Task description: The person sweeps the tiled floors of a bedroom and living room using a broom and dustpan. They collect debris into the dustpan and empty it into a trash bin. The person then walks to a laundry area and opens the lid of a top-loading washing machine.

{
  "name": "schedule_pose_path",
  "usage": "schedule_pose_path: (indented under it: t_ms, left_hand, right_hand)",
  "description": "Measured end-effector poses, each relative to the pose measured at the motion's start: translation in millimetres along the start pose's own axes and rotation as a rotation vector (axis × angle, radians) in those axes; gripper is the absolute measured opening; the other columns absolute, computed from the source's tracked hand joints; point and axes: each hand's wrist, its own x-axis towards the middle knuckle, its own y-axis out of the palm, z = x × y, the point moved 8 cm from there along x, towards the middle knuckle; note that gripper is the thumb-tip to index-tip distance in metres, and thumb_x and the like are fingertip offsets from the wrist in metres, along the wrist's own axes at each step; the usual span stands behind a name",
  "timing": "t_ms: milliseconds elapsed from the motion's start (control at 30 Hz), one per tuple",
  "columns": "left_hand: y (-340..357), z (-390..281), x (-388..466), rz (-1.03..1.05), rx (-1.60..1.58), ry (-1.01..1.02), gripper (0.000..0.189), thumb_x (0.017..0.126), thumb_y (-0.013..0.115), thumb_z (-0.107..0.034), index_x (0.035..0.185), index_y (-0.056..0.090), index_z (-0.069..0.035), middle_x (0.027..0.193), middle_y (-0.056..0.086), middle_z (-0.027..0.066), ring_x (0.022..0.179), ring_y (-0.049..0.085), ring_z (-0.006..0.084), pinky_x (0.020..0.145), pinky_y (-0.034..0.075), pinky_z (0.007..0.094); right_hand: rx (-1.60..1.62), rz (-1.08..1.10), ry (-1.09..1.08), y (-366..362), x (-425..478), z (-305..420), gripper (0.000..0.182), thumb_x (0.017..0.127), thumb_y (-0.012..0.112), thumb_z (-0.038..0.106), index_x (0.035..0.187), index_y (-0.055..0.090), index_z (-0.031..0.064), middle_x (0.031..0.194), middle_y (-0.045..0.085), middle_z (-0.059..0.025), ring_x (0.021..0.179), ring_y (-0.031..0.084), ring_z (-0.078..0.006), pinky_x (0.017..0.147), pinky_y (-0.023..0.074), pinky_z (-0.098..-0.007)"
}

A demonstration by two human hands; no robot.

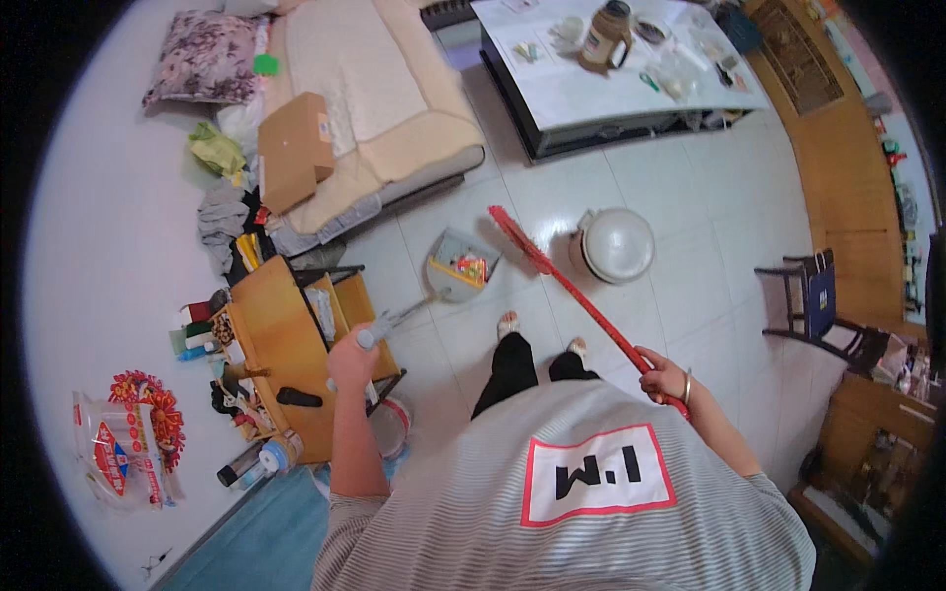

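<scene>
My left hand grips the grey handle end of a long-handled dustpan. Its pan is near the floor ahead of my feet, and colourful litter lies inside it. In my right hand is the red handle of a broom, which slants up and to the left. The broom's red bristle head points away from me, between the dustpan and a lidded round bin. Whether the bristles touch the floor I cannot tell.
Ahead stands a cream-covered sofa with an open cardboard box on it. A white-topped coffee table bears a large jar. At left is a wooden side table; a dark chair holding a bag stands at right.
</scene>
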Motion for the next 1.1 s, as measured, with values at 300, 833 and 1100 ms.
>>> schedule_pose_path:
  t_ms: [300, 833, 1100]
  left_hand:
    - [-30.4, -59.9, -71.1, 0.021, 0.034, 0.106, 0.034, 0.068, 0.062, -0.016, 0.102, 0.061, -0.018, 0.088, 0.063, 0.0103, 0.085, 0.059, 0.0278, 0.070, 0.046, 0.0352]
    - [-68.7, -201.9, -172.6, 0.233, -0.271, 0.404, 0.029, 0.061, 0.066, -0.003, 0.089, 0.062, -0.002, 0.074, 0.062, 0.0040, 0.068, 0.057, 0.0115, 0.065, 0.046, 0.0252]
    - [-20.5, -244.7, -180.2, 0.348, -0.464, 0.457, 0.035, 0.061, 0.065, -0.005, 0.095, 0.058, -0.001, 0.072, 0.056, -0.0002, 0.065, 0.050, 0.0070, 0.059, 0.041, 0.0220]
  right_hand:
    - [0.221, -0.161, -0.020, -83.6, -55.2, -219.5, 0.073, 0.069, 0.050, -0.001, 0.135, 0.023, 0.0107, 0.066, 0.052, -0.0068, 0.047, 0.047, -0.0131, 0.036, 0.0377, -0.0253]
    - [0.545, -0.666, 0.025, -159.1, -85.6, -401.2, 0.065, 0.070, 0.047, -0.002, 0.130, 0.023, 0.0035, 0.061, 0.048, -0.0104, 0.046, 0.048, -0.0180, 0.035, 0.0411, -0.0319]
    - [0.891, -0.743, -0.060, -125.9, -65.9, -445.8, 0.062, 0.071, 0.045, 0.002, 0.128, 0.021, 0.0064, 0.057, 0.047, -0.0104, 0.037, 0.044, -0.0178, 0.031, 0.0379, -0.0319]
